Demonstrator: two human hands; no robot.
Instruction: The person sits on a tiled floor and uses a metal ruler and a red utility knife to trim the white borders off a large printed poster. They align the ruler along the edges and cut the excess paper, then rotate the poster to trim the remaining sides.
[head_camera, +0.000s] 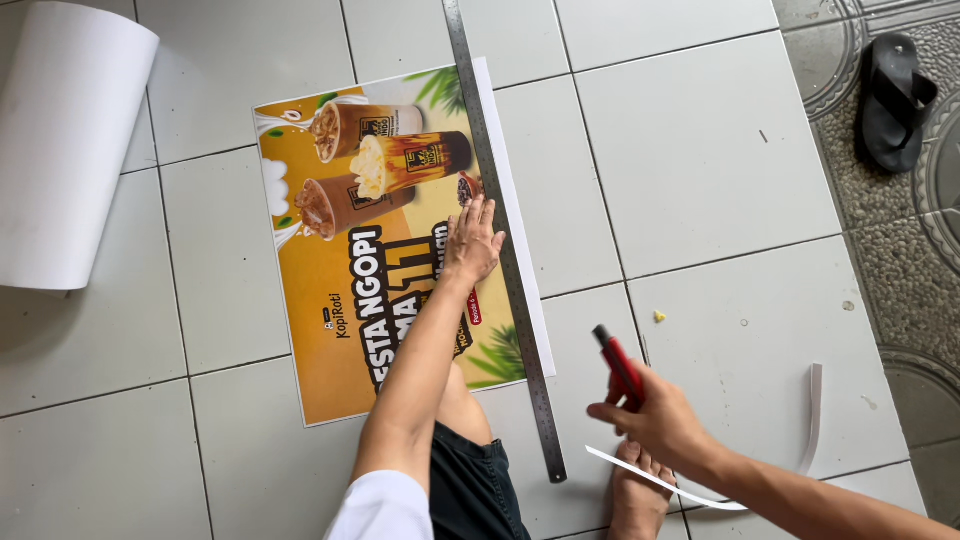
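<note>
Head cam view, looking straight down at a pale tiled floor (700, 150). An orange poster (350, 290) printed with iced drinks lies flat on the tiles, and a long metal ruler (505, 250) runs down its right side, just inside the white margin strip that sticks out past it.

Left hand (472, 243) is spread flat, fingers splayed, palm down on the poster with the fingertips right up against the ruler's edge, so it isn't gripping anything, just pressing. The left forearm crosses the lower middle of the print and covers part of the lettering.

Right hand (655, 420) is off to the right of the ruler, well apart from the poster, closed around a red and black utility knife (618, 362) with its tip pointing up and away. Can't tell if the blade is out. A thin white paper offcut (720, 490) curls under that hand and loops up the right side across the tiles.

A bare foot (635, 495) sits on the floor just below the right hand, near the ruler's bottom end, and a knee in dark shorts (475, 480) tucks in beside the poster's lower edge.

Other bits: a big roll of white paper (65, 150) top left, a black sandal (895, 100) top right on the patterned floor, and a tiny yellow scrap (659, 316) on a tile.
</note>
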